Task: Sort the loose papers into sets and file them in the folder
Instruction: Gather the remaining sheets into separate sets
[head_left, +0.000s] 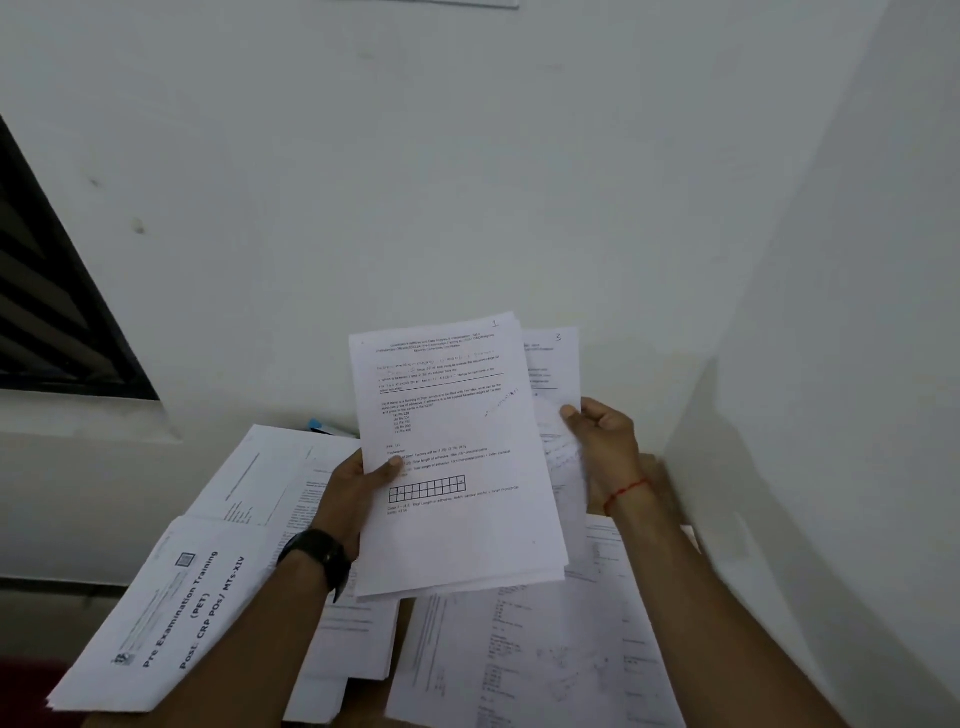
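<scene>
Brown surface (366, 699) shows only in small gaps, because loose papers (545, 654) cover almost all of it. Nearest, on the left, lies a booklet (171, 608) titled "Pre Examination Training". Above these the left hand (353, 493) grips a thin stack by its left edge, with the thumb on the top sheet (452, 457), which is marked 1. The right hand (602, 441) pinches the right edge of the rear sheet (553, 364), marked 3, which is fanned out to the right.

I judge that the step is ordering one set by page number. It would be good to read each corner number first, keep the left thumb firm so the stack does not slide, and then square the edges. A folder I cannot identify. Behind are the white wall (467, 156) and a dark window (47, 291).
</scene>
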